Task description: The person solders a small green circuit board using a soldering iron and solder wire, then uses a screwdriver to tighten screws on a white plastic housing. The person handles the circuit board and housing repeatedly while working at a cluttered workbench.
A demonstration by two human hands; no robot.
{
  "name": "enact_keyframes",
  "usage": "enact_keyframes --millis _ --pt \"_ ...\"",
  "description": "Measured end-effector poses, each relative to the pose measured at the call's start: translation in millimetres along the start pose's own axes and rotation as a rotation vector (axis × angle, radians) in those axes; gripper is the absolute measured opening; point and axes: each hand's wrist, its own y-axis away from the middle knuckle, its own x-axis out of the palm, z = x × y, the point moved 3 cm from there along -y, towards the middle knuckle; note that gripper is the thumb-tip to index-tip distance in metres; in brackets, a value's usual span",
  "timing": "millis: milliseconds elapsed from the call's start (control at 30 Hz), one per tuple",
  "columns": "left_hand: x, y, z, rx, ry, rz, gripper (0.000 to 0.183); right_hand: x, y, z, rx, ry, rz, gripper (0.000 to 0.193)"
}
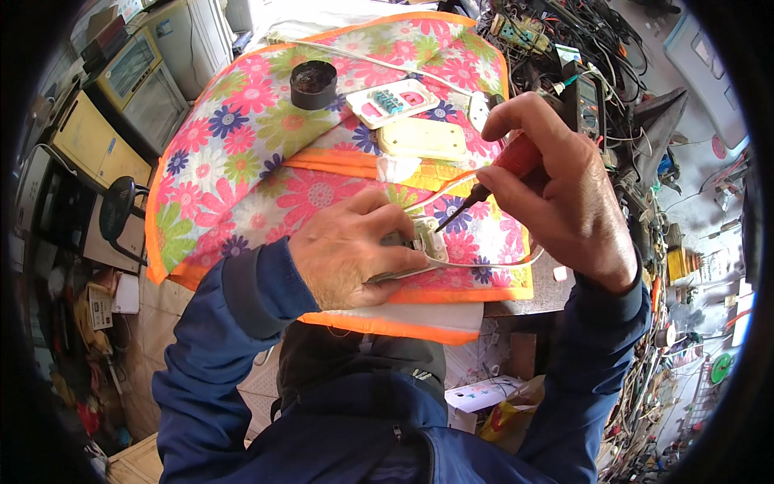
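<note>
The small pale casing [433,239] sits on the flowered cloth [314,194], near the edge closest to the person, with its inside facing up. The left hand [351,246] lies over one end, fingers bent, the thumb and a finger pinching the casing so it cannot slide. The right hand [564,173] pinches the red handle of a screwdriver [520,155] between thumb and bent fingers, and the thin dark shaft slants down to the casing. From where I stand, I can't tell if the tip touches a screw. To do this well, I think the tip should sit deep in its slot, with the tool stood up straighter, because a slanted tip may slip. A soft, slow turn seems best, as thin plastic could crack. The left fingers are very close to the tip, so pushing away from them looks safer. A white cord [484,264] bends out beside the casing, and it should lie loose so it doesn't tug. Farther off lie a cream cover [423,139], a white plate with blue-green parts [395,101] and a round black cup [314,84].
</note>
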Motion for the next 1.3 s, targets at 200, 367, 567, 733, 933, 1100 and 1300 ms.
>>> enact_keyframes --millis 200,367,567,733,933,1100,1300 --pt "1 0 1 0.007 -0.003 -0.015 0.053 -3 3 -1 0.015 0.075 -0.024 0.029" --pt "1 0 0 -0.001 -0.008 -0.012 0.054 -1 3 -5 0.069 -0.052 -0.002 0.025" --pt "0 0 -1 -0.008 -0.007 -0.016 0.052 2 0 -12 -0.001 0.051 -0.035 0.027" --pt "1 0 0 0.001 -0.006 -0.02 0.05 3 5 -6 -0.002 -0.103 -0.035 0.03" --pt "0 0 0 0.002 -0.007 -0.014 0.05 0 7 -9 -0.021 -0.139 -0.072 0.03" --pt "1 1 -2 -0.023 0.0 -0.022 0.049 -22 27 -24 0.06 -0.469 -0.391 0.024" --pt "-2 1 -4 -0.047 -0.042 0.012 0.051 18 38 -34 -0.023 0.024 0.128 0.016"
